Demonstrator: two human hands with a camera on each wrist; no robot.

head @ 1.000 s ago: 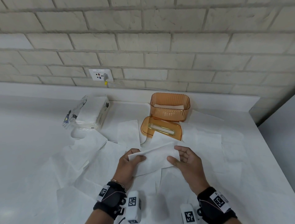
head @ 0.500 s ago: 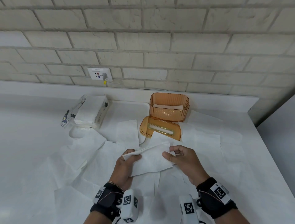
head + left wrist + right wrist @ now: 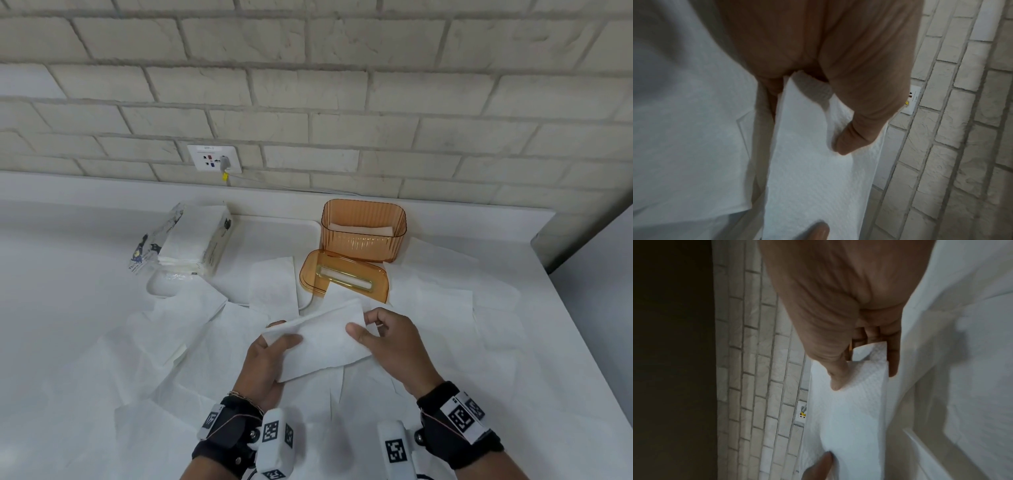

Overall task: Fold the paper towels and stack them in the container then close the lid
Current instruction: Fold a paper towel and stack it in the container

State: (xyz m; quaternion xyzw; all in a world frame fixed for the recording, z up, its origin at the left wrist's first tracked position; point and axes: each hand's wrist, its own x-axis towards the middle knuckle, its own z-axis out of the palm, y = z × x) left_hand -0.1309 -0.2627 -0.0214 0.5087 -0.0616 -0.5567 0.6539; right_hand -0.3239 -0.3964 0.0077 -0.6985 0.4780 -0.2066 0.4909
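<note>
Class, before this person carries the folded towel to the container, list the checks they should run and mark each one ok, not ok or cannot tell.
1. Left hand grips the folded paper towel: ok.
2. Right hand pinches the other end: ok.
3. Fold edges aligned: cannot tell.
4. Orange container open, lid lying off in front of it: ok.
5. Room left above the towels already inside: ok.
6. Path to the container free of obstacles: ok.

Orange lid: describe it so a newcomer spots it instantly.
Find the brick wall's socket plate; right of it on the white counter stands the orange container. The orange lid lies flat just in front, the only piece with a slot through its middle.
</note>
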